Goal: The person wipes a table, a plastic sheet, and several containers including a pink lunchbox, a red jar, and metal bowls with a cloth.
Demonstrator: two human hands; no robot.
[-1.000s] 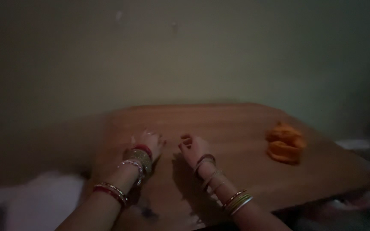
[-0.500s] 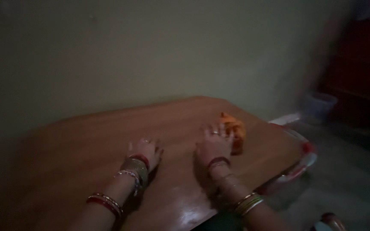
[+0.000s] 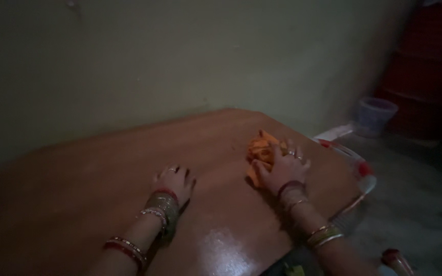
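The room is dim. A crumpled orange cloth lies on a brown wooden table near its right end. My right hand rests on the cloth's near right side with fingers curled over it. My left hand lies flat on the tabletop to the left, fingers spread, holding nothing. Both wrists carry several bangles.
A plain greenish wall runs behind the table. Right of the table edge stands a white and red plastic chair. Farther right a pale plastic tub sits on the floor beside dark red furniture.
My right hand moved right across the table and came down on the orange cloth. The view swung to the right. My left hand stayed flat on the table.
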